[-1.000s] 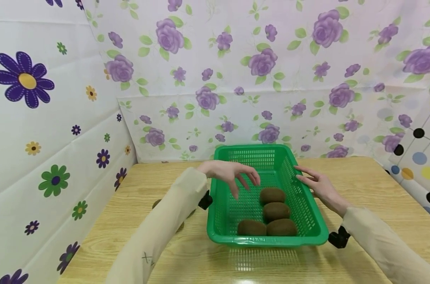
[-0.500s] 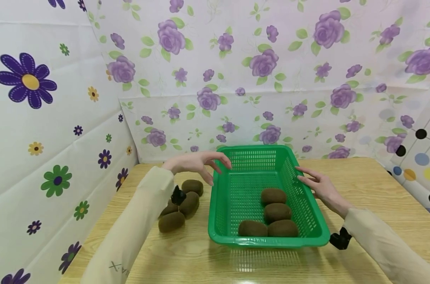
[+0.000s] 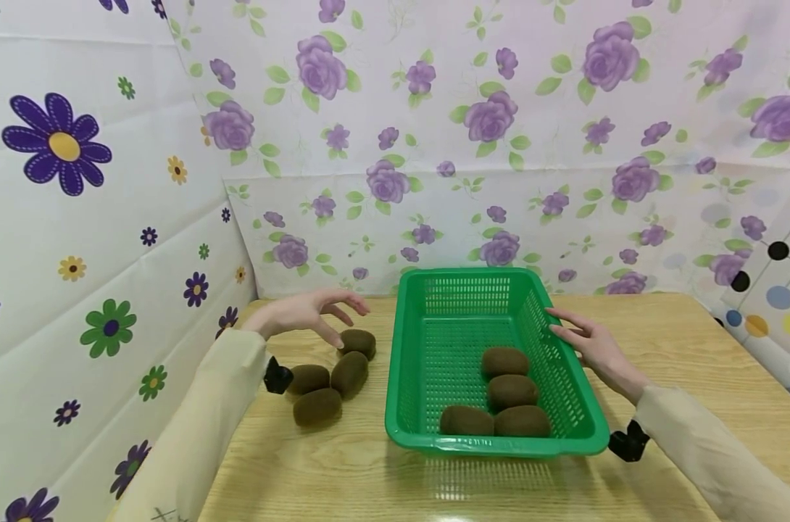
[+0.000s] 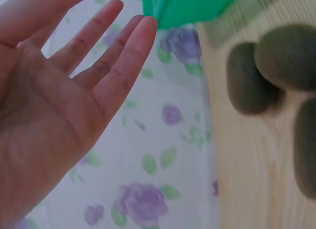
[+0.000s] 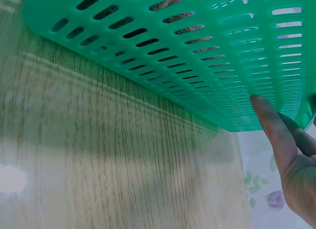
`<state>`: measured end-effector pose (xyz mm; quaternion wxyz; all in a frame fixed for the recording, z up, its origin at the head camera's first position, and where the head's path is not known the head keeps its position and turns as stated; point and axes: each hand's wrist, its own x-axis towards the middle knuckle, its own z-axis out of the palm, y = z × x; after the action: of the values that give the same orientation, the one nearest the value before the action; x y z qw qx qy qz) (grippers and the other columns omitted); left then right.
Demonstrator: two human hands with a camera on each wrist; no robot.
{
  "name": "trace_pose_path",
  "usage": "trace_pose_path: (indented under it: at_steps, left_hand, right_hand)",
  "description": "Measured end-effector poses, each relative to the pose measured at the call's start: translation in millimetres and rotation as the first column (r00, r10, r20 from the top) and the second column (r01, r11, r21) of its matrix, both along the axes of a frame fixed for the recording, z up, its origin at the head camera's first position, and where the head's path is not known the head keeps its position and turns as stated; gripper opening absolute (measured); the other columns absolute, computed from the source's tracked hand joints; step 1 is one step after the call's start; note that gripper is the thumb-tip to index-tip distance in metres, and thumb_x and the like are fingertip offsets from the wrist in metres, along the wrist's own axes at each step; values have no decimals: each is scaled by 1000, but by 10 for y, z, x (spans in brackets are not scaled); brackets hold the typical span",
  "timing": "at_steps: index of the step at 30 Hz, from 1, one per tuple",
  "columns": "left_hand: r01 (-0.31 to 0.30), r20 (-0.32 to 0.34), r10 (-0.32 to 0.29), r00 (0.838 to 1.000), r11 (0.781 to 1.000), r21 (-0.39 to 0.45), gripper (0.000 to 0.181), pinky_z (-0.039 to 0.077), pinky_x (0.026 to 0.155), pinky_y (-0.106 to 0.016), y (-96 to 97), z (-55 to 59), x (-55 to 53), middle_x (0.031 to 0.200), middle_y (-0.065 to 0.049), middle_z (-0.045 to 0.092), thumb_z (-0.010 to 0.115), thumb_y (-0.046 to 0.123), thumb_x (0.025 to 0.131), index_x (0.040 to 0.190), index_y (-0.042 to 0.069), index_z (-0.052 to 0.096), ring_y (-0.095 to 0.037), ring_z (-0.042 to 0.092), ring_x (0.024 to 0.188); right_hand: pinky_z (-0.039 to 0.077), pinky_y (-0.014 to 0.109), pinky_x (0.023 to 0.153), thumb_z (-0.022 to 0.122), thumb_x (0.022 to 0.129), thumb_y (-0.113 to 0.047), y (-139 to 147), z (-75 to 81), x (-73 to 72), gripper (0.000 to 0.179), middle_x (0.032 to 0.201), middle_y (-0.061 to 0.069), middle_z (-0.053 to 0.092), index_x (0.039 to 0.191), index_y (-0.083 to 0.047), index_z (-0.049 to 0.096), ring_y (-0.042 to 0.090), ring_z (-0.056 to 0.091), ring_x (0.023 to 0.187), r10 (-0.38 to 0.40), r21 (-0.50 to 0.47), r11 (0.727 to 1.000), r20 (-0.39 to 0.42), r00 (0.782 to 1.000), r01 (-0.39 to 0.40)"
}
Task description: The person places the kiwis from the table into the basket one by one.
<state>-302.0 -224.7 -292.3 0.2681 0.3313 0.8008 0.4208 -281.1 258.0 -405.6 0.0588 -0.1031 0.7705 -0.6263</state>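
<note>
My left hand [image 3: 306, 315] is bare, its fingers spread and slightly bent. It hovers just above and left of the farthest of several brown kiwis [image 3: 351, 375] on the table; the left wrist view shows the palm [image 4: 54, 105] with nothing in it and kiwis [image 4: 286, 56] off to the right. A green plastic basket [image 3: 396, 362] stands to the right of these. Inside lie several more kiwis [image 3: 512, 391], near its front and right side. My right hand [image 3: 597, 351] touches the basket's right side with extended fingers; in the right wrist view a fingertip meets the slotted outer wall [image 5: 197, 76].
The wooden table [image 3: 369, 478] runs up to a flowered cloth [image 3: 330, 217] at the back. Another patterned cloth [image 3: 134, 362] stands along the left. A dotted cloth [image 3: 780, 290] hangs at the right.
My left hand has moved left, from over the basket to beside the loose kiwis, which its arm had mostly covered. My right hand and the basket keep their places.
</note>
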Motion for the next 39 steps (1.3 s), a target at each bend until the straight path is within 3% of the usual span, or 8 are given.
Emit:
trace_pose_path:
  at_steps: [10,18,24,32,39]
  left_hand:
    - [-63,39,68,997,993,-99,57,43,84,-41,-408,-196,65,133,-15,39,70,1,76,128,4,48,-36,39,115]
    - [-92,-19,91,996,973,-212,59,49,74,-37,-546,-265,94,136,-16,35,71,-10,69,124,5,54,-41,35,117]
    - [-54,-55,38,998,951,-304,69,47,78,-42,-620,-390,78,135,-21,32,66,-23,62,123,7,55,-46,35,115]
    - [4,-115,-49,992,932,-362,80,36,90,-51,-633,-601,52,126,-14,39,60,-30,54,124,8,52,-43,34,115]
    - [31,-104,-77,992,924,-382,85,42,85,-44,-630,-702,20,127,-14,38,57,-32,50,127,4,49,-42,36,115]
  right_hand:
    - [48,45,74,52,93,-30,-1,6,14,58,141,22,24,142,-11,30,15,52,102,-4,15,1000,-4,1000,5]
    - [49,44,73,53,92,-30,-4,12,19,58,140,24,25,142,-11,30,14,54,98,-8,8,1000,4,1000,8]
    - [49,44,71,53,92,-31,-7,17,13,59,141,24,24,142,-11,31,15,55,98,-9,17,1000,-2,1000,9]
    - [48,44,74,53,92,-33,-3,21,16,59,142,21,21,142,-12,30,25,49,107,3,23,1000,1,1000,-3]
    - [49,43,73,52,92,-31,6,7,12,58,140,23,25,142,-11,31,16,53,100,3,13,1000,-1,1000,-3]
